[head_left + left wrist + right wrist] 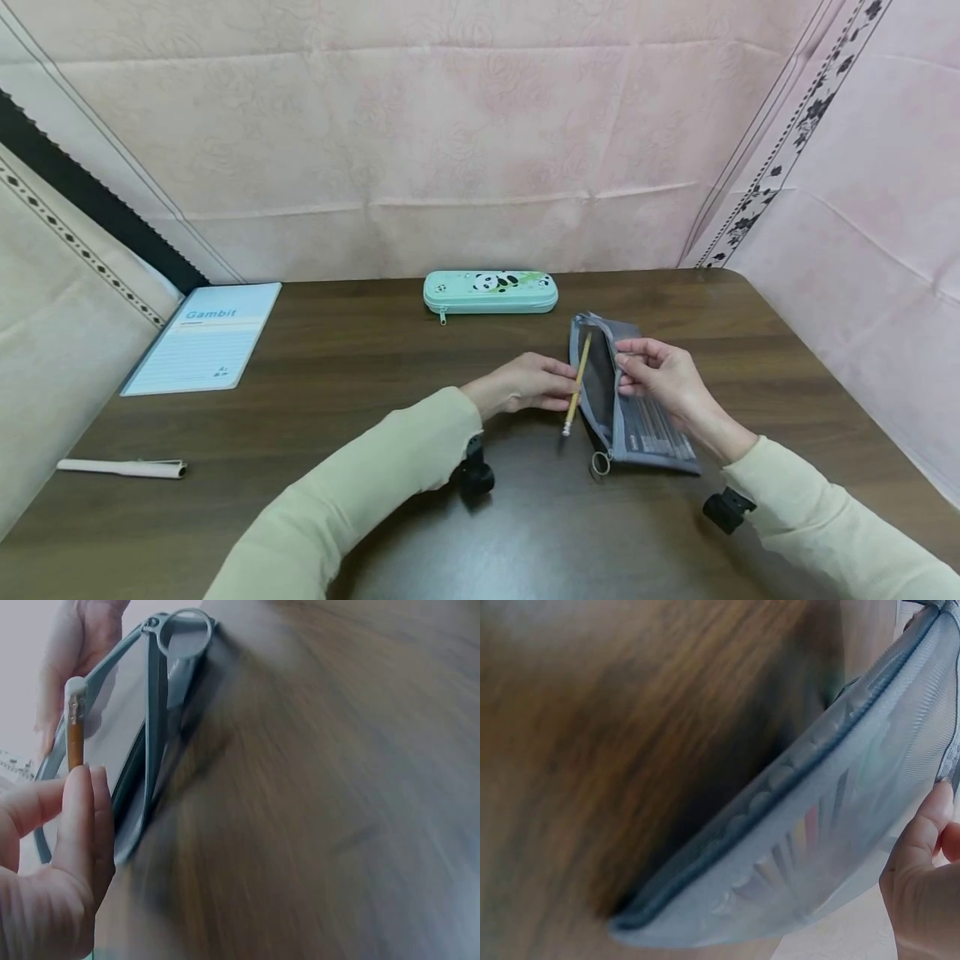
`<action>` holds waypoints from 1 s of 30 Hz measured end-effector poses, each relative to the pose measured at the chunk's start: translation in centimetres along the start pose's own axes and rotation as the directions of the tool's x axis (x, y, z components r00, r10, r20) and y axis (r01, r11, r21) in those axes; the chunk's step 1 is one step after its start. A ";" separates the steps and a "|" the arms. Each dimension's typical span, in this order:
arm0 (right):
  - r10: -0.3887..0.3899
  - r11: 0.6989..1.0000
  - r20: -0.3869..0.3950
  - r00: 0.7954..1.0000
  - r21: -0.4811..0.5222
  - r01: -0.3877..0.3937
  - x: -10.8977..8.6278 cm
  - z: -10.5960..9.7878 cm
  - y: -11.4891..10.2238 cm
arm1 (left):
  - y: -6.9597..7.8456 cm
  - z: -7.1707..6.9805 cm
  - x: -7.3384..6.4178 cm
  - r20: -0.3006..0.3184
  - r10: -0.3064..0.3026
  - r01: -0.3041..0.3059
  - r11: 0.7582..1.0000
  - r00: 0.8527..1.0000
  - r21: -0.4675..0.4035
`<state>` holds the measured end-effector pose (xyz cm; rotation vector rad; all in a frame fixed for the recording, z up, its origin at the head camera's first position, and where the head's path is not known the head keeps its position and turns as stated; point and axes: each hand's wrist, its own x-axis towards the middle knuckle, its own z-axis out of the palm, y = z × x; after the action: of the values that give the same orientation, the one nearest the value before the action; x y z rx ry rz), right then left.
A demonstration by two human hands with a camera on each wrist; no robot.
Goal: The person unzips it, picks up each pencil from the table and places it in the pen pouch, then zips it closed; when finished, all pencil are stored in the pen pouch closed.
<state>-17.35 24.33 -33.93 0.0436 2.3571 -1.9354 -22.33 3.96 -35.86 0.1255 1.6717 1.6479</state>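
My left hand (pixel 531 384) pinches a yellow pencil (pixel 577 379) with a white eraser end, held at the mouth of a grey zip pouch (pixel 651 435). The eraser end points toward me, and the other end lies over the opening. In the left wrist view, thumb and fingers grip the pencil (pixel 76 742) just below its metal band. My right hand (pixel 660 375) pinches the pouch's right edge and holds it open. Through the pouch's mesh side (pixel 832 817), several slim coloured items show faintly in the right wrist view. A metal ring (pixel 601 463) hangs at the pouch's near corner.
A mint pencil case (pixel 491 292) with a panda print lies at the table's back edge. On the left are a light blue notebook (pixel 202 337) and a white pen-like item (pixel 123 468). Pink cloth (pixel 450 142) hangs behind the brown table (pixel 337 350).
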 end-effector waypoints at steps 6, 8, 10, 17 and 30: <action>0.008 1.000 0.016 1.000 0.004 -0.008 -0.1 0.0 -0.2 | 0.1 2.1 1.5 -0.039 -0.005 0.004 0.999 0.999 -0.033; 0.008 1.000 0.020 1.000 0.004 -0.008 -0.1 0.0 -0.2 | 0.1 2.6 1.7 -0.053 -0.003 0.001 1.000 0.999 -0.028; 0.008 1.000 0.025 1.000 0.007 -0.009 -0.1 0.0 -0.2 | 0.0 3.0 1.7 -0.060 0.005 -0.007 0.999 0.998 -0.034; 0.015 1.000 0.036 0.999 0.026 -0.016 -0.1 0.1 -0.3 | 0.2 4.0 2.2 -0.113 0.020 -0.022 1.000 0.993 -0.017; 0.015 0.999 0.029 0.999 0.034 -0.016 -0.1 0.1 -0.2 | 0.2 3.9 1.6 -0.142 0.049 -0.046 0.999 0.989 0.026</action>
<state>-17.23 24.18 -33.71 0.0370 2.2989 -1.9560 -21.30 8.10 -35.83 0.0604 1.8075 1.7080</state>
